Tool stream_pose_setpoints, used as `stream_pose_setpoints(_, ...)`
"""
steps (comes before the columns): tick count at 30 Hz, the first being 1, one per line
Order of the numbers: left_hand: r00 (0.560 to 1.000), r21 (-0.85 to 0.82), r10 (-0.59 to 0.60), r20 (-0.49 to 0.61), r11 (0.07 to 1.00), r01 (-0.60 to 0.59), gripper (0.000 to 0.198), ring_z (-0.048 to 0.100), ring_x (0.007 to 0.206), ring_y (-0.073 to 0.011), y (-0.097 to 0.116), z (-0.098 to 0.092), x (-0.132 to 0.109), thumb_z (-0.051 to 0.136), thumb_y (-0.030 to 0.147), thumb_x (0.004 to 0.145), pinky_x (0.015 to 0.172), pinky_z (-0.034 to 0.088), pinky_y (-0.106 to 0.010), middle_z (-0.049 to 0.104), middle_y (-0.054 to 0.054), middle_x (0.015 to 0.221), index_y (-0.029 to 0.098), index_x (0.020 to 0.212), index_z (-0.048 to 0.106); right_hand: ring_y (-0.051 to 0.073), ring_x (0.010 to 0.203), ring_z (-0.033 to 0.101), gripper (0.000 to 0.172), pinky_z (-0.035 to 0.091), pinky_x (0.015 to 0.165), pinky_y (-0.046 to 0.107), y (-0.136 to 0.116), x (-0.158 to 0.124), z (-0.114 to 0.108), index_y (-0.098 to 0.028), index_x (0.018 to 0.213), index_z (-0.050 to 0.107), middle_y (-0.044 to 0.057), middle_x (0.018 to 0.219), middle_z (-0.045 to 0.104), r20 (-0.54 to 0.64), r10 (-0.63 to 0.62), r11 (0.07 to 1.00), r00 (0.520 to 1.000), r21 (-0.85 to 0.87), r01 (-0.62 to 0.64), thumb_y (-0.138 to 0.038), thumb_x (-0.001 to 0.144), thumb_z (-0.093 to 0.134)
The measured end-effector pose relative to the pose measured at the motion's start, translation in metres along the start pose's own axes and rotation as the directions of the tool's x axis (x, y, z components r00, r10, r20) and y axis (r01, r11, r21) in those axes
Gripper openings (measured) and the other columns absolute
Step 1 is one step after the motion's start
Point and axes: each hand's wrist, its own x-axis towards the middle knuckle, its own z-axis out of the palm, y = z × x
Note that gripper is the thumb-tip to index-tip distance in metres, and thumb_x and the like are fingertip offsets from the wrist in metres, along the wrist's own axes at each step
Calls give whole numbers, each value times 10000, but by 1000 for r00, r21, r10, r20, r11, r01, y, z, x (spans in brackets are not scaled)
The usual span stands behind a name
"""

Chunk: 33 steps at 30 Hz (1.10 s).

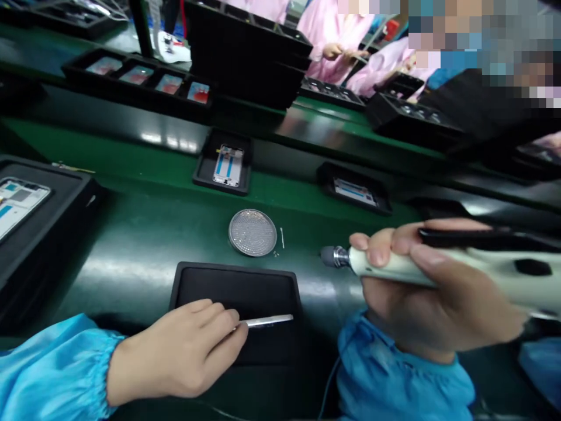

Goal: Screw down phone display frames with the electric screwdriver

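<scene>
- Green assembly bench [144,158] runs across the view, with co-workers in pink smocks [337,35] working beyond it, one hand [333,51] showing past the stacked black trays [245,52].
- Far ahead of the left hand, a black tray [135,82] holds four colourful phone screens [169,83] in separate slots, apparently to keep them apart.
- Ahead of the hands lie two small black trays, each with a phone housing: one [228,165] straight ahead of the left hand, the other [355,192] ahead of the right.
- Beyond the left hand, a larger black tray holds another phone housing [17,207], angled toward the person, likely for easy reach.
- Right hand [442,298], in a blue sleeve [394,374], wraps firmly around a white electric screwdriver [477,263], its bit [335,256] pointing away from the palm, seemingly clear of the bench.
- Left hand [184,351] rests over a black pad [236,280], fingers narrowly pinching a slim silver strip [267,320], perhaps steadied there by the soft surface.
- Ahead of the left hand sits a round perforated metal dish [252,232], with tiny screws [276,253] just beside it, close enough to reach.
</scene>
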Motion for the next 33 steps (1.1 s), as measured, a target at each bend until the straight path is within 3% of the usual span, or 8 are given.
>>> stream_pose_setpoints(3,998,-52,5,67,999,-1,298,633,789,-199,-1,-5,2,362,73,1001,686,571,-310,674,-119,946,75,1184,598,138,474,477,198,441,620,384,-3,2,-2,-284,765,687,-57,484,467,-60,-64,991,996,114,71,-142,627,700)
stream_pose_setpoints(8,995,-18,65,81,998,-63,328,639,803,-205,-4,-4,3,327,53,996,689,586,-319,675,-129,951,75,1210,574,150,464,494,152,438,565,391,-6,0,1,-273,747,660,-50,505,484,-38,-93,990,995,105,97,-191,635,723)
stream_pose_setpoints(18,984,-19,121,130,993,-120,324,630,776,-208,-5,-6,7,335,47,979,703,574,-341,656,-147,928,39,1207,566,129,442,539,171,462,529,351,1,2,0,-218,789,641,-64,527,525,3,-237,961,972,151,233,-92,673,633)
stream_pose_setpoints(23,984,-8,123,131,992,-123,323,618,777,-217,-5,-7,7,345,44,976,704,563,-346,653,-146,926,30,1206,571,127,468,546,168,475,546,366,2,2,0,-226,798,650,-49,612,543,-20,-187,973,982,133,188,-102,685,658)
stream_pose_setpoints(28,983,4,125,136,992,-127,323,615,801,-214,-2,-10,9,348,34,967,711,556,-340,643,-154,942,31,1198,574,132,450,546,174,466,526,354,2,4,-2,-234,797,645,-67,554,533,11,-166,973,986,162,162,-112,673,660)
stream_pose_setpoints(33,958,18,93,271,995,-102,416,567,691,-197,1,-12,15,365,26,937,616,530,-340,607,-106,887,63,1322,519,134,460,557,144,478,533,369,4,4,-2,-213,794,645,-61,583,519,2,-189,971,982,152,187,-163,681,719)
